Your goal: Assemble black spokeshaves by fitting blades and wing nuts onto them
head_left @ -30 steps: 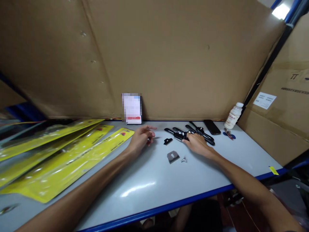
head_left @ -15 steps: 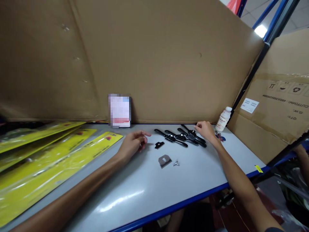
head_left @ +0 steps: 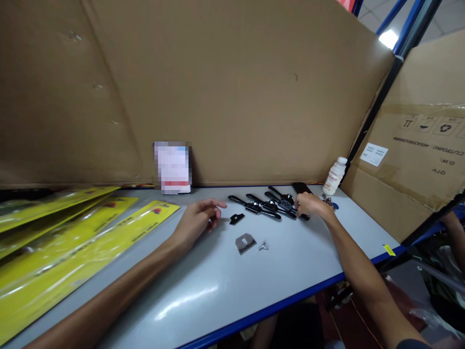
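Observation:
Several black spokeshaves (head_left: 254,207) lie side by side, overlapping, toward the back of the table. My right hand (head_left: 310,204) is at the right end of the group, its fingers closed at a spokeshave's handle; the fingertips are partly hidden. My left hand (head_left: 199,218) hovers left of the tools with its index finger stretched, the other fingers loosely curled, and nothing in it. Between the hands lie a small black cap piece (head_left: 237,219), a grey metal blade (head_left: 245,243) with a slot, and small silver screws (head_left: 263,245).
Yellow packages in clear plastic (head_left: 109,232) cover the table's left side. A card (head_left: 174,167) leans on the cardboard wall (head_left: 232,97). At the back right are a white bottle (head_left: 334,175), keys (head_left: 330,201) and a flat black object (head_left: 301,187). A person's arm (head_left: 454,228) shows far right.
My right hand has come down and slightly toward me onto the spokeshaves' right end, uncovering the flat black object behind. My left hand has hardly moved. The view has shifted slightly.

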`<state>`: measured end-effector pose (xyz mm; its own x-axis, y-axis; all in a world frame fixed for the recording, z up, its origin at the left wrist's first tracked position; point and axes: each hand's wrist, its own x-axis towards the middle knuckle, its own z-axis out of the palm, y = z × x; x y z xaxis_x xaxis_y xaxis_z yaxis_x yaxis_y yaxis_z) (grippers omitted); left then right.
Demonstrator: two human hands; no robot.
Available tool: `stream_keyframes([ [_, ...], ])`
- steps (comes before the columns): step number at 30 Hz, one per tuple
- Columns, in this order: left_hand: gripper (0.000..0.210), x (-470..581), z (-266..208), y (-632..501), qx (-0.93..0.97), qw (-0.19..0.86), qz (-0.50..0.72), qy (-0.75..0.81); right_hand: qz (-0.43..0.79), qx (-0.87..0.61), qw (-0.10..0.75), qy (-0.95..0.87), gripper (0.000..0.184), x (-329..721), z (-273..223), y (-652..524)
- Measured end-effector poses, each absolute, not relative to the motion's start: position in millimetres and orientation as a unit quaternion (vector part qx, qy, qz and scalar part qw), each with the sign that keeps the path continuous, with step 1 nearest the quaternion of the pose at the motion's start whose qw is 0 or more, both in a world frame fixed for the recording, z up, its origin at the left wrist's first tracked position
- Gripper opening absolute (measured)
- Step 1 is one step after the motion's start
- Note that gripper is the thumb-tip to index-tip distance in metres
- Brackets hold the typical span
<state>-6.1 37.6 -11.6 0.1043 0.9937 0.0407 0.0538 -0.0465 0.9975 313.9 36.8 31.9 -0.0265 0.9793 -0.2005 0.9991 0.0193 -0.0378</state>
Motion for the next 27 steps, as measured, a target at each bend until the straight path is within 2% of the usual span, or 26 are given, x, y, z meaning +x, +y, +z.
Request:
stream_keyframes([
  [3, 0.026, -6.3, -11.7, 37.7, 0.550, 0.498, 0.472, 0.476, -0.079, 0.688, 0.056, 0.719, 0.019, 313.5, 27.8, 39.5],
  [8, 0.026, -6.1, -10.1, 35.8, 0.555, 0.497, 0.471, 0.473, -0.112, 0.673, 0.009, 0.731, 0.007, 318.4, 19.1, 47.2],
  [14, 0.025, -4.5, -9.8, 35.2, 0.570, 0.480, 0.474, 0.469, -0.184, 0.660, -0.154, 0.712, 0.035, 322.5, 18.6, 57.9],
  [18, 0.029, 0.3, -8.5, 30.8, 0.607, 0.414, 0.499, 0.459, -0.279, 0.607, -0.277, 0.691, 0.041, 307.6, 26.0, 51.4],
  [22, 0.025, 8.6, -5.6, 18.4, 0.650, 0.356, 0.506, 0.441, -0.384, 0.522, -0.344, 0.679, 0.046, 270.3, 22.6, 31.7],
  [25, 0.025, 12.8, -3.3, 9.3, 0.697, 0.296, 0.474, 0.448, -0.447, 0.476, -0.355, 0.669, 0.046, 245.7, 15.5, 18.3],
  [27, 0.029, 13.1, -1.3, 6.3, 0.742, 0.184, 0.462, 0.450, -0.487, 0.458, -0.328, 0.668, 0.043, 239.0, 13.9, 13.1],
])
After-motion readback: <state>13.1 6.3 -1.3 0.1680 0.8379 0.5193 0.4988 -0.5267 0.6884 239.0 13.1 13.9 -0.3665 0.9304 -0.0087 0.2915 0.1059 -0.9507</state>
